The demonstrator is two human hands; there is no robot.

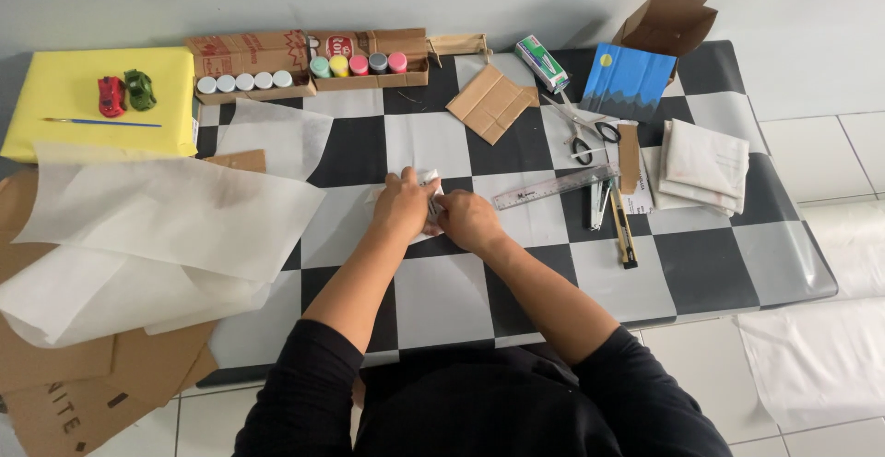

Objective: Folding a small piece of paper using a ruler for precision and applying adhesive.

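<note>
Both hands meet at the middle of a black-and-white checkered surface (442, 300). The left hand (403, 206) and right hand (468, 220) each have their grip clamped on a small piece of white paper (429, 180) held between them. A metal ruler (553, 187) lies just right; large white sheets (166, 226) spread left.

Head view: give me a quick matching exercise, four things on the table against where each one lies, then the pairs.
Things:
1. scissors
2. paintbrush
3. metal ruler
4. folded white cloths

Places:
A. on the yellow board, far left
B. just right of the right hand
C. near the table's right edge
D. below the blue painted card

Pairs: 1-D, 2-A, 3-B, 4-C
</note>
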